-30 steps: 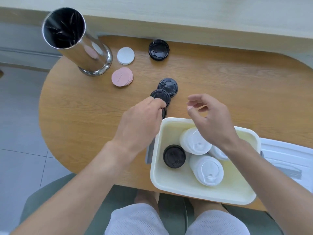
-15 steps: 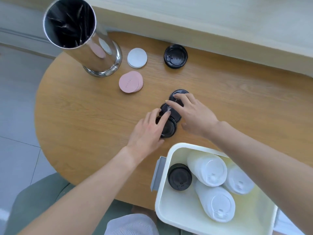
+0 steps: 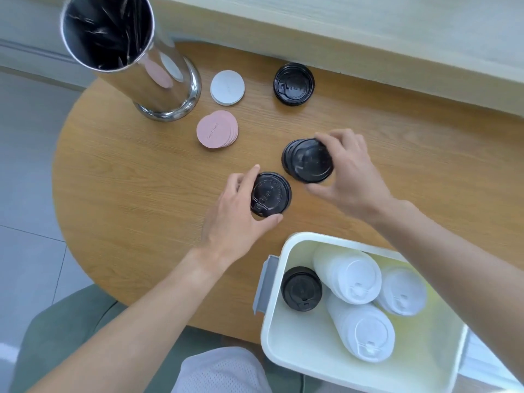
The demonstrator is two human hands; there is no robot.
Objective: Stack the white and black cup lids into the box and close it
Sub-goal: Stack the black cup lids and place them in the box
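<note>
My left hand (image 3: 235, 219) grips a black lid (image 3: 270, 194) by its rim on the table. My right hand (image 3: 351, 177) holds another black lid (image 3: 309, 161), tilted and lifted over a second black lid beneath it. A further black lid (image 3: 294, 84) lies alone near the table's far edge. The open white box (image 3: 286, 350) stands at the near right. Inside it are three leaning stacks of white lids (image 3: 351, 275) and a short stack of black lids (image 3: 302, 289).
A tall shiny metal cylinder (image 3: 158, 78) stands at the far left of the wooden table (image 3: 141, 180). A white round coaster stack (image 3: 227, 87) and a pink one (image 3: 217, 129) lie beside it. A pale ledge runs behind the table.
My right hand moved from above the box out to the black lids and took hold of one. My left hand closed around the nearest lid. The view came closer to the table.
</note>
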